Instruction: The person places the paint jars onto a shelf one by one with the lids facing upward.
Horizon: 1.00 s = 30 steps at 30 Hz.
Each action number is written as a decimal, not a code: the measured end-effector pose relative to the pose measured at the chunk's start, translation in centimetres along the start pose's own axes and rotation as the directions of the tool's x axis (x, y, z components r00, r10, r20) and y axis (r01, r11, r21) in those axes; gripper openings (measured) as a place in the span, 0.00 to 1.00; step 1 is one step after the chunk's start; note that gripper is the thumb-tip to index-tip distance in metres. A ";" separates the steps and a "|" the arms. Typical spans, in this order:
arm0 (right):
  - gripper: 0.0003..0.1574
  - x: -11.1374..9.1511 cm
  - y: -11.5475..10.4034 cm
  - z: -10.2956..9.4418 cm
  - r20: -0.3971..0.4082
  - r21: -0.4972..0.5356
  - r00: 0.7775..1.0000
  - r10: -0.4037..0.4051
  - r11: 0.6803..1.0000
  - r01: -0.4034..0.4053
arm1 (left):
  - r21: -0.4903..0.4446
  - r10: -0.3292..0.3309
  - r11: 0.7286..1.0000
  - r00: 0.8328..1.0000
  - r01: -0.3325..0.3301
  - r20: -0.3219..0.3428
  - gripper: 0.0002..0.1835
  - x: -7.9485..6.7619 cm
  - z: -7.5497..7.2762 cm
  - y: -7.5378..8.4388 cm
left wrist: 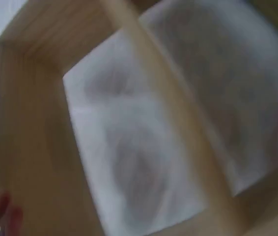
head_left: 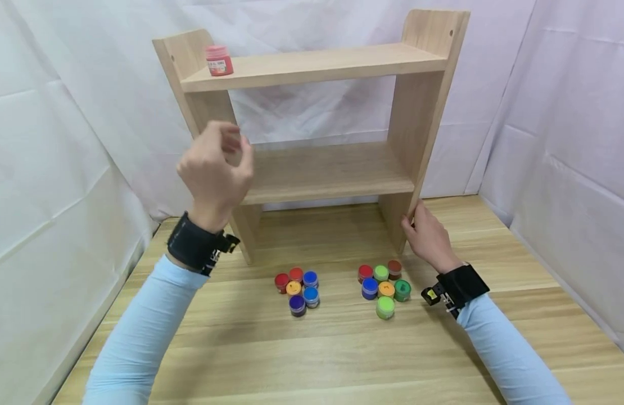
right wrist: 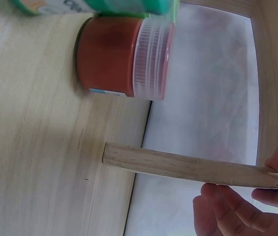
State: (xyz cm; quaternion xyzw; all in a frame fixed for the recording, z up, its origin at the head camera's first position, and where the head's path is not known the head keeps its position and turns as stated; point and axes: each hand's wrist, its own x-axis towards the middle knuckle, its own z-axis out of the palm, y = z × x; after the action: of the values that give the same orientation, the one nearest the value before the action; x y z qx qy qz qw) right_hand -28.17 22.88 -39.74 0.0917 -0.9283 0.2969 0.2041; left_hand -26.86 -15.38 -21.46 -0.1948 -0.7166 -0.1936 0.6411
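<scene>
A wooden shelf unit (head_left: 332, 171) stands upright on the table. On the left end of its top board sits a red paint jar (head_left: 219, 61). My left hand (head_left: 216, 166) hovers in the air before the shelf's left side, below that jar. Its fingers are loosely bent, apart from the thumb, with nothing visible between them. My right hand (head_left: 429, 235) grips the front edge of the right side panel low down. In the right wrist view, fingers and thumb lie on either side of the panel (right wrist: 188, 169), and a brown paint jar (right wrist: 109, 56) stands close by.
Several coloured paint jars (head_left: 294, 288) are grouped on the table (head_left: 312, 365) in front of the shelf, left of middle. A second cluster of jars (head_left: 385, 289) stands nearer my right hand. White cloth (head_left: 54, 129) hangs behind and at both sides.
</scene>
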 end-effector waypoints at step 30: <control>0.33 -0.3 -0.8 0.2 0.014 -0.009 1.000 0.027 1.000 -0.026 | -0.288 0.266 0.877 0.111 0.385 0.958 0.23 -16.8 1.5 0.5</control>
State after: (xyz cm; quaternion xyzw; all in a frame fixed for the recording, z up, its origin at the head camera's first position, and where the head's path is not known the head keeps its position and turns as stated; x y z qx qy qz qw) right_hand -27.76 22.14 -39.59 0.0806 -0.9322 0.2947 0.1939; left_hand -26.20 -14.70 -38.26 -0.3925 -0.8920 -0.2089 -0.0813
